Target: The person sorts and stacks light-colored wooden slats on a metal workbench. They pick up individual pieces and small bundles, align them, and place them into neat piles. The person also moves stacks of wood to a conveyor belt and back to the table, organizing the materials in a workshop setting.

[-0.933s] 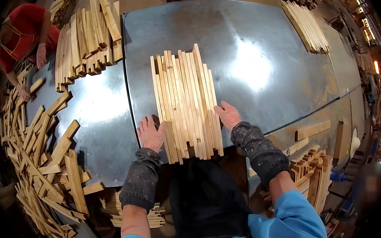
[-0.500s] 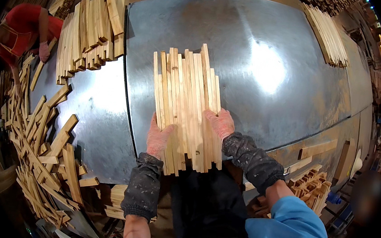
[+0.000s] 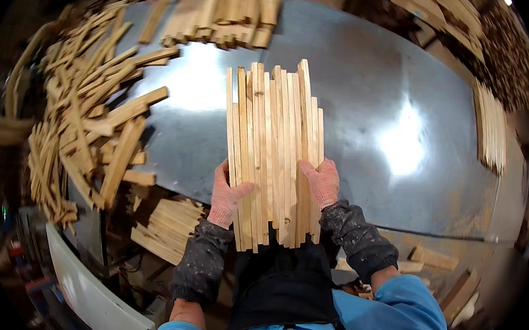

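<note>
Pale wooden slats form a flat bundle at the near edge of the metal table. The left hand and right hand, gloved, clasp its sides, fingers curled round it. Loose sticks lie left.

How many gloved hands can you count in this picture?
2: the left hand grips the left side of the bundle of wooden slats, the right hand its right side. Others may be hidden.
</note>
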Demonstrator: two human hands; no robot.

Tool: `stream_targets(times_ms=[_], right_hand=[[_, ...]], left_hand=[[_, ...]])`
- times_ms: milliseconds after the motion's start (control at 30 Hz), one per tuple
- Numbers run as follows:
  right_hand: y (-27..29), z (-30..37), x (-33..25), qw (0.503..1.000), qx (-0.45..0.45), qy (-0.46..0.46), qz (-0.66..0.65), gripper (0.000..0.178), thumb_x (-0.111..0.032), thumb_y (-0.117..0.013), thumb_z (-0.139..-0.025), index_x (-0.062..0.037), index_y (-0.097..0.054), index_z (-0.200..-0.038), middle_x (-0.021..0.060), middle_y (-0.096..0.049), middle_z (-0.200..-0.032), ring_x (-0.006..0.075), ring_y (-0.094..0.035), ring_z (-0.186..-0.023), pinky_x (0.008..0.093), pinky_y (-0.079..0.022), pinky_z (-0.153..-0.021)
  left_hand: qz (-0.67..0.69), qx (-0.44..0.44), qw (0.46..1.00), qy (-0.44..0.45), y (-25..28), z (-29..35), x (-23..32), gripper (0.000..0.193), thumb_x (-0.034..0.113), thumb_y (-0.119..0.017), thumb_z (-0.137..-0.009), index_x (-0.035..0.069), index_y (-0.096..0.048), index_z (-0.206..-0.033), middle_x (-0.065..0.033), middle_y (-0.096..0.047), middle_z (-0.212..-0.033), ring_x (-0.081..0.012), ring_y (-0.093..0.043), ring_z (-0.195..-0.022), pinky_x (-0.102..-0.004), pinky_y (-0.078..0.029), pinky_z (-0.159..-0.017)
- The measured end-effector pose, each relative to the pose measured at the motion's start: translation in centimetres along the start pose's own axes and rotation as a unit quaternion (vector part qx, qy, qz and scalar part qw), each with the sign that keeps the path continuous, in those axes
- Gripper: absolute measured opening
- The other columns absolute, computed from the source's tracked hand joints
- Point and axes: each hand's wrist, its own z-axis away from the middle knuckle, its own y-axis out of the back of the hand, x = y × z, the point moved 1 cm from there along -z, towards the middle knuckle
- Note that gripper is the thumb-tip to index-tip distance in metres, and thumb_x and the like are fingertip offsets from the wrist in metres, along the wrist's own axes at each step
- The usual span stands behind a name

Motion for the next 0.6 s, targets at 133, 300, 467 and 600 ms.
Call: stream_targets(times_ms=[133,300,467,600], right_hand=[[-1.4,5.9,-6.1,0.994,-0.031,0.103,-0.020,0.061,-0.048,-0.081,-0.092,0.0000,-0.071,-0.128,0.0193,-0.065,-0.120,0.0374,-0.064,-0.112,0.0476,-0.052,-0.100],[-2.8,16.6,-13.6,0.960,-0.108,0.246,-0.081,0.065,-0.047,-0.084,-0.090,-0.0010,-0.069,-0.134,0.0192,-0.063,-0.123,0.0364,-0.065,-0.114,0.0461,-0.053,-0.101],[-2.3,31.8,-19.3,0.901,-0.228,0.358,-0.088,0.065,-0.041,-0.086,-0.089,-0.0002,-0.068,-0.136,0.0197,-0.063,-0.124,0.0363,-0.064,-0.115,0.0466,-0.052,-0.102],[-2.4,46.8,-24.8,0.869,-0.344,0.335,-0.116,0.056,-0.036,-0.088,-0.089,0.0042,-0.072,-0.124,0.0151,-0.069,-0.103,0.0295,-0.069,-0.096,0.0410,-0.057,-0.085]], left_hand=[[0.064,0.082,0.991,-0.089,5.6,9.3,2.4,0.098,0.003,-0.091,-0.077,-0.001,-0.036,-0.158,-0.0138,-0.053,-0.146,-0.0285,-0.058,-0.132,-0.0436,-0.050,-0.114],[0.055,0.198,0.952,-0.229,10.7,25.5,5.8,0.085,0.005,-0.086,-0.084,0.003,-0.041,-0.156,-0.0100,-0.059,-0.142,-0.0257,-0.061,-0.129,-0.0416,-0.051,-0.112],[0.100,0.310,0.914,-0.243,13.9,44.6,6.7,0.083,0.004,-0.084,-0.085,0.003,-0.041,-0.156,-0.0103,-0.064,-0.136,-0.0252,-0.065,-0.124,-0.0390,-0.055,-0.105],[0.164,0.365,0.891,-0.215,17.1,59.1,10.2,0.082,0.004,-0.081,-0.088,0.004,-0.038,-0.158,-0.0133,-0.063,-0.135,-0.0246,-0.065,-0.121,-0.0389,-0.058,-0.103]])
